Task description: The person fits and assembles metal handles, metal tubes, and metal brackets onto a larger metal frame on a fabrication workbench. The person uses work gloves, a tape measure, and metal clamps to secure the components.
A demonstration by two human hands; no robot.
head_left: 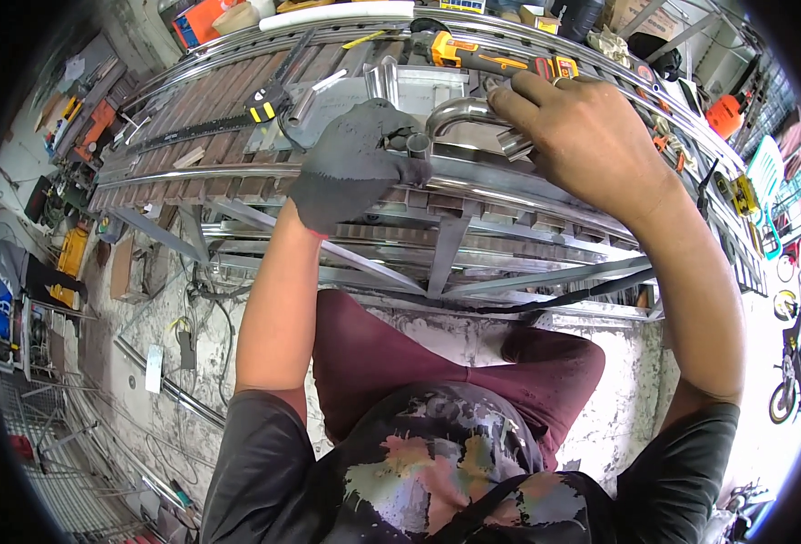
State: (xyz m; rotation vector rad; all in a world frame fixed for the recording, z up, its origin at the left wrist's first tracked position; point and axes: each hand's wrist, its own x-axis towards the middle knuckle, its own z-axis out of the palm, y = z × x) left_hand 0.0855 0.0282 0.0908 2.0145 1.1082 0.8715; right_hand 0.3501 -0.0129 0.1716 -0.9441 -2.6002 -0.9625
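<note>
One gloved left hand [351,165] closed around short tube [417,148] | bare right hand [577,136] pinched bent pipe [459,109] | judged risk: drop onto tabletop [214,102], had smooth metal slipped

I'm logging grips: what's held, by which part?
The bare right hand holds a curved silver metal tube near its right end; the gloved left hand grips a grey metal tube just below its open end.

No text, number or sign is legible, any print on the yellow power tool [498,62] being too small
</note>
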